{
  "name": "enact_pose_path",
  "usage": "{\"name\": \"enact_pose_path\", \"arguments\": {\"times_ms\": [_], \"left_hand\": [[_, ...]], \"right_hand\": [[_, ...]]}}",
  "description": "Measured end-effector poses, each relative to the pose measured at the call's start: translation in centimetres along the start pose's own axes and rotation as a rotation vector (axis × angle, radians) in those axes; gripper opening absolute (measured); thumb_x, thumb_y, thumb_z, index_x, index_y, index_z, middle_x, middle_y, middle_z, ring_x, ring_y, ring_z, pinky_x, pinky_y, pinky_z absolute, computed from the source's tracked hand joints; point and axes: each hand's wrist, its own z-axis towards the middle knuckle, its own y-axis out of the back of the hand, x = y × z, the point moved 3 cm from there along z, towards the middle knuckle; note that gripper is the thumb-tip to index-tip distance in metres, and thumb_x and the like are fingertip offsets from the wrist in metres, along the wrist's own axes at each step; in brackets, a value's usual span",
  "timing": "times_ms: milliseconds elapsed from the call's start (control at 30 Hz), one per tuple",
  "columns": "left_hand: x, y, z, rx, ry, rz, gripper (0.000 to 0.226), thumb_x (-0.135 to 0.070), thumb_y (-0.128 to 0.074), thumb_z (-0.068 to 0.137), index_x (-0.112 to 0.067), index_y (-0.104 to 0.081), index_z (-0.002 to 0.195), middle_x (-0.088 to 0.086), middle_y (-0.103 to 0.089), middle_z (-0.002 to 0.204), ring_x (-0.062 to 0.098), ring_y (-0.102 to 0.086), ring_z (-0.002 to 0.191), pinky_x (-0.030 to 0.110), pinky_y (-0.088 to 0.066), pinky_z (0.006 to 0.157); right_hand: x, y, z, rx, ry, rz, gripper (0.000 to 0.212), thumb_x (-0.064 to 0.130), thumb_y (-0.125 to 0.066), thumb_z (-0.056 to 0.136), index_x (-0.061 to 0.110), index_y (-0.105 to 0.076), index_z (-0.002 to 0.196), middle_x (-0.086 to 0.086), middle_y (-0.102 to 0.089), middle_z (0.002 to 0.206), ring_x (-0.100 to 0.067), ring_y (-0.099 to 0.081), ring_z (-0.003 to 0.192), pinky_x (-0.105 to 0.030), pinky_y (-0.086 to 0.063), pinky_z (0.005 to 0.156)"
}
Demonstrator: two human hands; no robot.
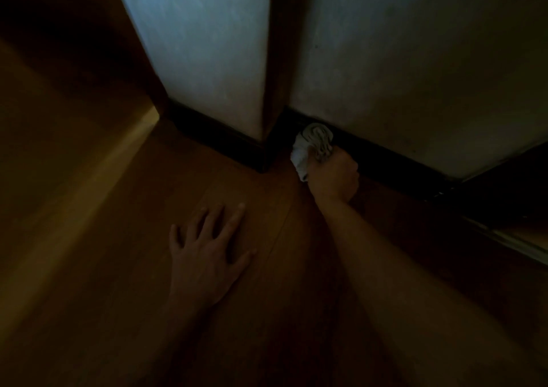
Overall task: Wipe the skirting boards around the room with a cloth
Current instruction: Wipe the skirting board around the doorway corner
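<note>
Pretty dim shot, so only so much can be made out. Two hands are seen and exactly one cloth (311, 144). The cloth, whitish and crumpled into a wad, is gripped in the right hand (335, 177), whose fingers are curled tight round it. It's pressed against the dark skirting board (394, 162) at the foot of the right-hand wall (415, 75), just beside the outer corner where that board is met by a second skirting board (213, 137) running off to the left. So two stretches of skirting are counted, one under each of the two pale wall faces, with one dark vertical strip (277, 60) set on the corner between them. A bit of the cloth is left hanging below the fist, and whether it touches the wooden floor (118, 268) can't be told. The left hand (207, 251) is laid flat on that floor, palm down, fingers straight and spread, nothing held in it, well apart from the cloth and nearer the camera. One lighter band is seen across the floor on the left, and something dark with a pale edge is tucked in at far right, too murky to be identified.
</note>
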Motion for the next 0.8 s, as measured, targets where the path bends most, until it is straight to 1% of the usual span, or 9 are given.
{"name": "enact_pose_path", "arguments": {"times_ms": [67,167,200,267,333,433,533,700,800], "left_hand": [[-0.8,0.1,0.0,-0.002,-0.039,-0.001,0.081,-0.083,-0.02,0.086,-0.05,0.003,0.157,-0.002,-0.018,0.167,0.025,-0.017,0.152,0.065,-0.013,0.118],[-2.7,-0.3,-0.2,0.011,-0.134,-0.023,0.077,-0.077,-0.026,0.089,-0.043,-0.022,0.158,0.001,-0.027,0.164,0.026,-0.027,0.149,0.059,-0.017,0.12],[-3.2,-0.5,-0.2,0.018,-0.152,-0.026,0.076,-0.076,-0.026,0.089,-0.041,-0.028,0.156,0.001,-0.028,0.164,0.026,-0.027,0.149,0.058,-0.017,0.12],[-3.9,-0.8,-0.2,0.028,-0.15,-0.02,0.076,-0.076,-0.024,0.087,-0.041,-0.034,0.154,-0.001,-0.025,0.165,0.026,-0.022,0.151,0.057,-0.013,0.121],[-4.0,-1.0,-0.2,0.026,-0.13,-0.02,0.077,-0.077,-0.022,0.085,-0.042,-0.036,0.153,-0.003,-0.024,0.165,0.025,-0.018,0.152,0.057,-0.01,0.122],[-3.8,-1.3,-0.2,0.022,-0.131,-0.003,0.074,-0.078,-0.025,0.087,-0.044,-0.038,0.151,-0.004,-0.026,0.164,0.023,-0.02,0.152,0.058,-0.013,0.121],[-3.6,-1.7,-0.1,0.02,-0.128,0.01,0.071,-0.077,-0.029,0.088,-0.044,-0.039,0.151,-0.003,-0.028,0.164,0.023,-0.02,0.151,0.058,-0.015,0.121],[-3.6,-2.2,0.0,0.03,-0.117,0.03,0.071,-0.079,-0.027,0.09,-0.047,-0.032,0.153,-0.005,-0.023,0.166,0.022,-0.015,0.153,0.058,-0.011,0.122],[-3.9,-2.3,0.0,0.02,-0.098,0.03,0.071,-0.078,-0.027,0.09,-0.046,-0.031,0.154,-0.004,-0.024,0.165,0.022,-0.014,0.154,0.059,-0.01,0.121]], "right_hand": [[-1.5,1.2,0.1,-0.006,-0.034,-0.043,0.029,0.04,-0.064,0.088,0.011,-0.065,0.086,-0.009,-0.068,0.091,-0.026,-0.066,0.08,-0.032,-0.051,0.059],[-4.8,3.8,0.3,-0.025,-0.096,-0.094,0.026,0.036,-0.065,0.088,0.01,-0.066,0.088,-0.011,-0.068,0.092,-0.029,-0.066,0.08,-0.038,-0.056,0.062],[-5.7,4.7,0.3,-0.035,-0.105,-0.105,0.026,0.036,-0.066,0.088,0.01,-0.066,0.088,-0.012,-0.068,0.093,-0.029,-0.066,0.081,-0.038,-0.056,0.062],[-7.2,6.2,0.1,-0.052,-0.113,-0.12,0.027,0.036,-0.067,0.088,0.009,-0.065,0.086,-0.012,-0.067,0.092,-0.029,-0.065,0.08,-0.036,-0.055,0.061],[-7.8,7.2,0.0,-0.055,-0.124,-0.127,0.029,0.036,-0.067,0.089,0.007,-0.065,0.086,-0.012,-0.067,0.092,-0.029,-0.065,0.081,-0.037,-0.056,0.062],[-7.5,7.4,-0.1,-0.045,-0.111,-0.111,0.03,0.036,-0.065,0.09,0.006,-0.066,0.089,-0.013,-0.067,0.094,-0.029,-0.065,0.083,-0.04,-0.057,0.064],[-6.3,6.6,0.1,-0.011,-0.075,-0.107,0.033,0.04,-0.065,0.09,0.007,-0.066,0.089,-0.012,-0.067,0.093,-0.029,-0.066,0.082,-0.042,-0.058,0.064],[-6.8,7.2,0.7,0.038,-0.059,-0.131,0.038,0.046,-0.065,0.088,0.009,-0.067,0.089,-0.013,-0.067,0.092,-0.031,-0.065,0.081,-0.044,-0.058,0.066],[-7.6,7.3,0.7,0.005,-0.07,-0.124,0.033,0.041,-0.064,0.089,0.008,-0.066,0.084,-0.013,-0.067,0.088,-0.03,-0.065,0.078,-0.041,-0.057,0.062]]}}
